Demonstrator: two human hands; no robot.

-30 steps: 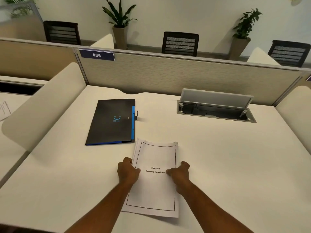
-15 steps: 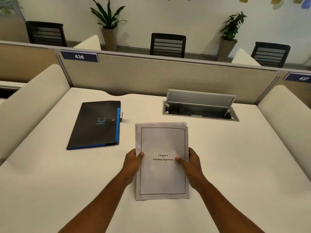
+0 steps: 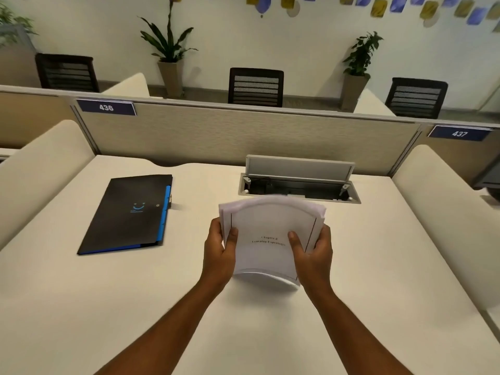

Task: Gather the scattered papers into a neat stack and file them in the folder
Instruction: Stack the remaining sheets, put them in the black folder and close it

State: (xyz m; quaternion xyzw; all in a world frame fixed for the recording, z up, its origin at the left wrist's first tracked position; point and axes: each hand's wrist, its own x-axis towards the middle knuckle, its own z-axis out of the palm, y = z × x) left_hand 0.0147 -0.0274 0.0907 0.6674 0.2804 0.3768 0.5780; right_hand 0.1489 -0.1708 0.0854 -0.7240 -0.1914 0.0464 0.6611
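Note:
A stack of white papers (image 3: 266,226) with a framed title page on top is lifted off the desk and bowed upward between both hands. My left hand (image 3: 217,251) grips its left edge, thumb on the top sheet. My right hand (image 3: 312,253) grips the right edge the same way. The sheets' far edges are slightly uneven. A black folder (image 3: 130,212) with a blue edge and a small blue smile mark lies shut and flat on the desk to the left of the papers, apart from my hands.
The white desk (image 3: 378,266) has an open cable tray (image 3: 297,185) with a raised lid just behind the papers. A fabric partition (image 3: 230,136) closes off the back, curved dividers (image 3: 446,212) stand at both sides. Chairs and potted plants are beyond.
The papers lay flat on the desk under my hands, were squared up, and are now raised and bent into an arch between both hands. The folder has not moved.

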